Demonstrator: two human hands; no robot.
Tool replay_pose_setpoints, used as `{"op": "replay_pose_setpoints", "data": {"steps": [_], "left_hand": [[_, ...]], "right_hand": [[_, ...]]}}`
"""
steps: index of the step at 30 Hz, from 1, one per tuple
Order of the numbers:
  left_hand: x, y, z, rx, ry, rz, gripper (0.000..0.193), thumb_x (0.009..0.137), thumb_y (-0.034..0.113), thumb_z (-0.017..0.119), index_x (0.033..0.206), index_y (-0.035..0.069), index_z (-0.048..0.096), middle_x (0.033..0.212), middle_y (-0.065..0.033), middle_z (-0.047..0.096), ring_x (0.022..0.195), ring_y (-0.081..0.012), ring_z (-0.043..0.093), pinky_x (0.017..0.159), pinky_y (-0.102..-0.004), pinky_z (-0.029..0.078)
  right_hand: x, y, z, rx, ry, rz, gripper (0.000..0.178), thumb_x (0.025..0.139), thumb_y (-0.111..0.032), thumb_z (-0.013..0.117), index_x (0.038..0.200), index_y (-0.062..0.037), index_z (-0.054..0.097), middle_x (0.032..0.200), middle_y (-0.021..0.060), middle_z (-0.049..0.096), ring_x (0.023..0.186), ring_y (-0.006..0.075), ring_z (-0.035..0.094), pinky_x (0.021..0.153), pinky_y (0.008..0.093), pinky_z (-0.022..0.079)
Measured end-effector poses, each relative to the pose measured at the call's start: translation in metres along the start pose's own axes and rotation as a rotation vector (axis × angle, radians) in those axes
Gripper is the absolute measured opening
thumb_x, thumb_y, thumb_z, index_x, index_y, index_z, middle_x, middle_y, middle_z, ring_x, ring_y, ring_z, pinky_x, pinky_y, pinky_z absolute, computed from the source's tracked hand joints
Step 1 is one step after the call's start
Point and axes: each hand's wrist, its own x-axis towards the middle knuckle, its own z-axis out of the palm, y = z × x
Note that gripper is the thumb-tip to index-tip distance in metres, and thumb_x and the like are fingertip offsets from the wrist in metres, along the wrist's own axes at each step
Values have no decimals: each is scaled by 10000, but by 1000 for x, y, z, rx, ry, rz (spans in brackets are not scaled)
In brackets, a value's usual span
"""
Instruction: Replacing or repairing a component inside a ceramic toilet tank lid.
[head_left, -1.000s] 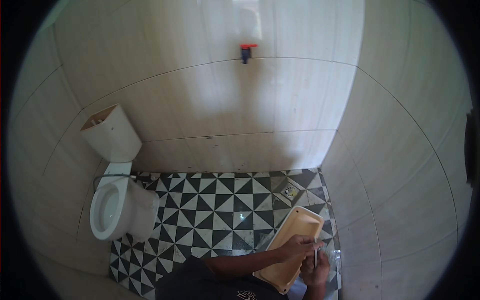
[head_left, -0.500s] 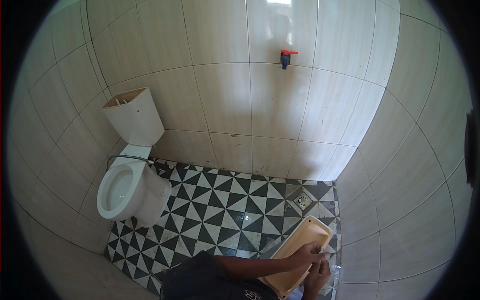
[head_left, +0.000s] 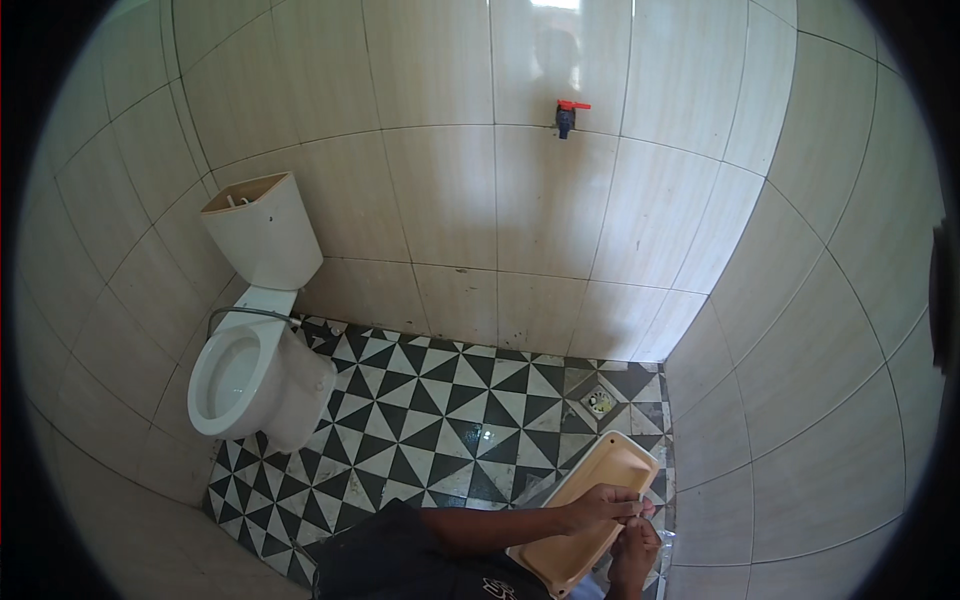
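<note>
I have both hands low and right of centre in the head view, meeting fingertip to fingertip. The left hand point(head_left: 600, 506) reaches across from a dark sleeve point(head_left: 385, 540), thumb and fingers pinched on a small pale piece point(head_left: 640, 497), most of which their tips hide. The right hand point(head_left: 636, 552) is just below and to the right of the left, its fingers curled up toward that same piece; I cannot tell whether it grips it too.

Directly under the left hand and forearm is a long tray-like piece point(head_left: 622, 463), white-rimmed and tan inside. One end shows beyond the left hand, the other on the near side of the forearm, and its right edge runs beside the right hand. Clear plastic point(head_left: 533, 488) shows to the left of the left hand, along the tray-like piece.

Beyond the hands is a floor drain point(head_left: 599, 402) in black-and-white patterned tiles point(head_left: 440, 400). Well to their left stands a white toilet point(head_left: 290, 400) with an open-topped tank point(head_left: 268, 235); far ahead of them, a red-handled tap point(head_left: 566, 120) juts from the wall.
</note>
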Motion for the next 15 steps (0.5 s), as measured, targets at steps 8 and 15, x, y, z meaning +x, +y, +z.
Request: {"op": "replay_pose_setpoints", "data": {"steps": [8,15], "left_hand": [[-6,-9,1,51,248,-33,313,1058,226,674,1254,-18,682,1208,-67,731,1053,-114,662,915,-276,529],[-14,33,21,-34,24,-63,355,1047,224,688,1302,-22,685,1144,-86,747,1009,-131,697,903,-304,559]], "right_hand": [[2,18,5,-883,246,-644,260,1047,-187,612,885,-12,715,658,57,633,532,194,588,487,330,425],[-15,-10,8,216,-164,171,473,1085,-474,522,1000,-35,674,644,10,537,497,112,470,462,250,369]]}}
